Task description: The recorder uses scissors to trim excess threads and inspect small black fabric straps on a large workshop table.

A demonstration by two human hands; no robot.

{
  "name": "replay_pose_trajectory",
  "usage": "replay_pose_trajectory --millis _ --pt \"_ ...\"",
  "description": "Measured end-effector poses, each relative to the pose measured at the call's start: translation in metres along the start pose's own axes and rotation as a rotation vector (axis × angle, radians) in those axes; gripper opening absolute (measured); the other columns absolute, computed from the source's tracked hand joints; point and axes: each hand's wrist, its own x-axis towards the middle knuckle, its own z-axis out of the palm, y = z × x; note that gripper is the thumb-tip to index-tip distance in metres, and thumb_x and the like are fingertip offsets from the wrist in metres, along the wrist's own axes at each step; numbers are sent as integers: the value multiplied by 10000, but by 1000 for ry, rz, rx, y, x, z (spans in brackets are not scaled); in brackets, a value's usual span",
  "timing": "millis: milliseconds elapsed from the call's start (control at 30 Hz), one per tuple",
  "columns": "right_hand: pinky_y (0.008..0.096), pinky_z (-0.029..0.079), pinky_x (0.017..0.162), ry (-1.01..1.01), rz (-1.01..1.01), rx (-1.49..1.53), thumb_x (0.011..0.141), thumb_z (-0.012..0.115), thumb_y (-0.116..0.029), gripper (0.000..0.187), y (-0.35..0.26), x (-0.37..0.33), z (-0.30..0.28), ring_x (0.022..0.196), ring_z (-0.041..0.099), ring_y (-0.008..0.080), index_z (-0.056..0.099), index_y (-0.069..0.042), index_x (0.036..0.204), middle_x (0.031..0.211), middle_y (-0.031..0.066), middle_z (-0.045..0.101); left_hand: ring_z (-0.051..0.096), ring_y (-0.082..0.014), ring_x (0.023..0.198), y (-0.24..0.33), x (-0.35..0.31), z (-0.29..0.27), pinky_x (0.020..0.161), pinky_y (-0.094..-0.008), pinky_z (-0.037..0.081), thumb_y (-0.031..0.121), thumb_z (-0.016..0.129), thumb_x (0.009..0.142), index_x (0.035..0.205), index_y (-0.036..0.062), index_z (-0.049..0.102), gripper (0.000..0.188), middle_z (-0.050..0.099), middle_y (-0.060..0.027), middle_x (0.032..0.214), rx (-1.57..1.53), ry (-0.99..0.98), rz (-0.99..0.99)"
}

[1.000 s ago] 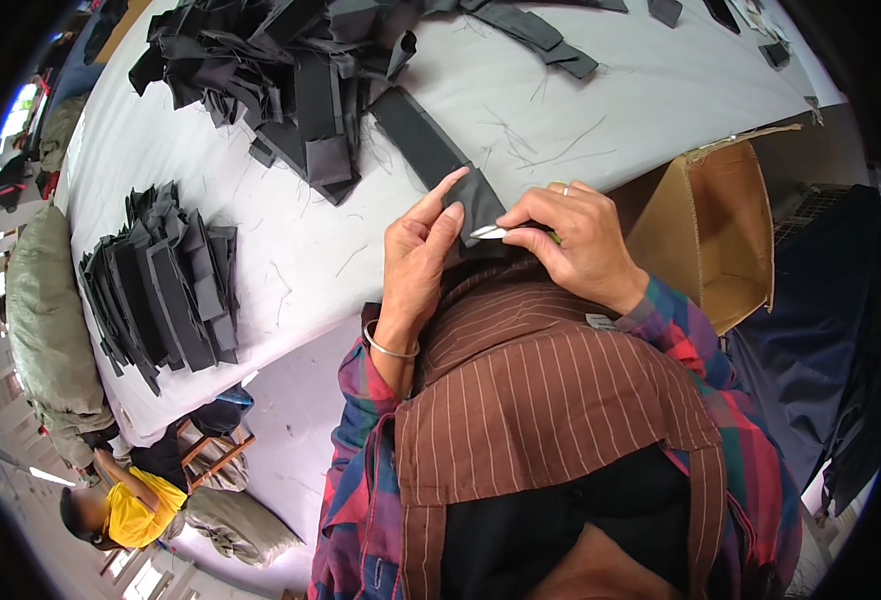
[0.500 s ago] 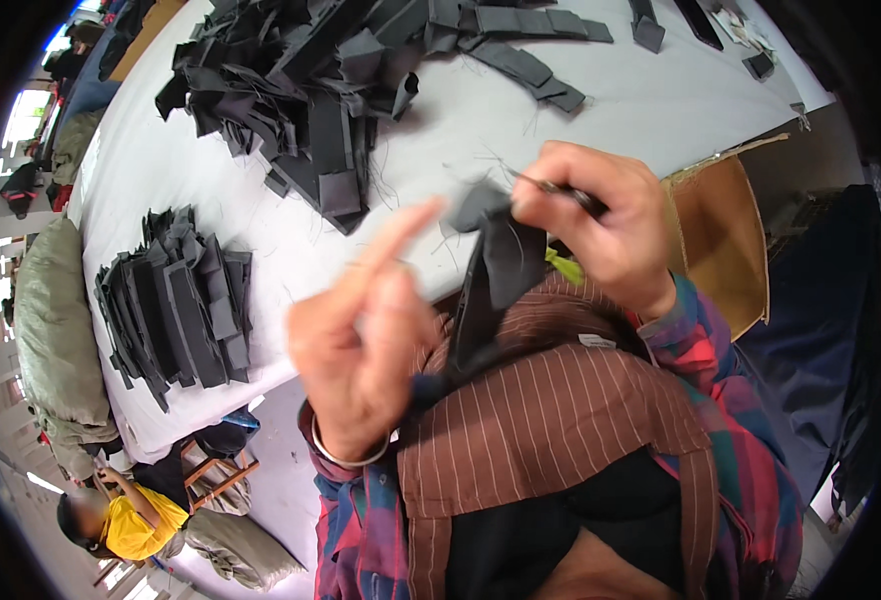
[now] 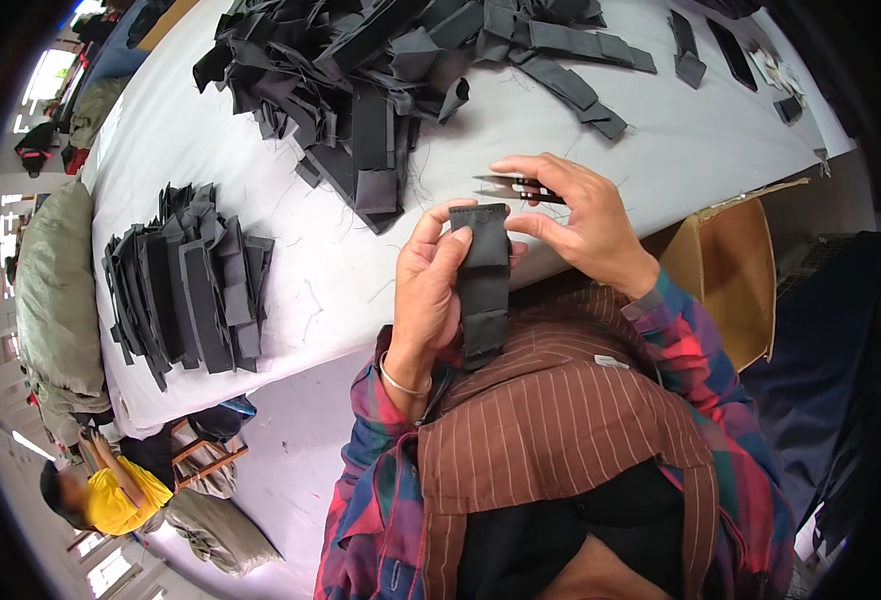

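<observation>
My left hand (image 3: 427, 280) pinches a black fabric strip (image 3: 485, 265) near its top end, thumb in front and fingers behind. The strip hangs upright, with a stitched top edge and a folded lower part close to my apron. Just right of its top, my right hand (image 3: 601, 225) is curled around small dark thread snips (image 3: 526, 188), whose points face left above the strip. The right thumb reaches toward the strip's right edge; whether it touches, I cannot tell. Beyond my hands lies a loose heap of similar black strips (image 3: 376, 130). A neater stack (image 3: 191, 290) stands on the left.
A white-covered table (image 3: 321, 290) carries the strips. A black flat object (image 3: 731, 53) lies at the far right. An open cardboard box (image 3: 726, 270) stands by my right arm. At the lower left a person in yellow (image 3: 126, 498) sits near a wooden stool (image 3: 211, 460).
My left hand, open and blurred before, now grips the strip by its top. The right fingers have let go of the cloth and opened out, keeping the snips. The view has shifted slightly.
</observation>
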Motion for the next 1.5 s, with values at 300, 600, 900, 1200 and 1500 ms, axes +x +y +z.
replay_pose_trajectory --millis 300,600,900,1200,1500 --pt "318 382 632 -140 -244 -244 781 678 -168 176 9 17 -13 657 533 195 677 -150 956 732 -6 582 677 -310 906 1 5 -5 800 -374 572 134 495 975 1157 -8 436 238 619 -212 1079 -41 -31 -39" --pt "307 323 611 -134 -455 -313 746 694 -170 169 12 32 -7 607 452 186 695 -156 914 676 -21 548 670 -295 920 0 8 -7 815 -371 563 165 503 976 1140 -18 441 253 605 -202 1116 -42 -68 -64" --pt "307 331 616 -129 -439 -403 762 690 -208 111 15 31 -7 634 485 179 667 -195 870 696 -40 550 657 -309 950 -1 11 -13 843 -394 546 176 475 982 1159 -10 441 259 588 -212 1158 -90 -93 -72" --pt "308 303 594 -129 -467 -344 759 697 -203 158 17 34 -7 597 434 177 683 -153 908 667 -39 551 655 -321 956 -2 12 -13 851 -399 541 178 483 977 1183 4 393 283 585 -220 1158 -91 -82 -59" --pt "308 339 606 -154 -401 -316 744 701 -194 146 17 30 0 630 485 176 666 -187 885 698 -36 557 658 -315 946 -1 12 -14 846 -393 542 183 496 970 1159 7 397 277 592 -221 1132 -84 -74 -59"
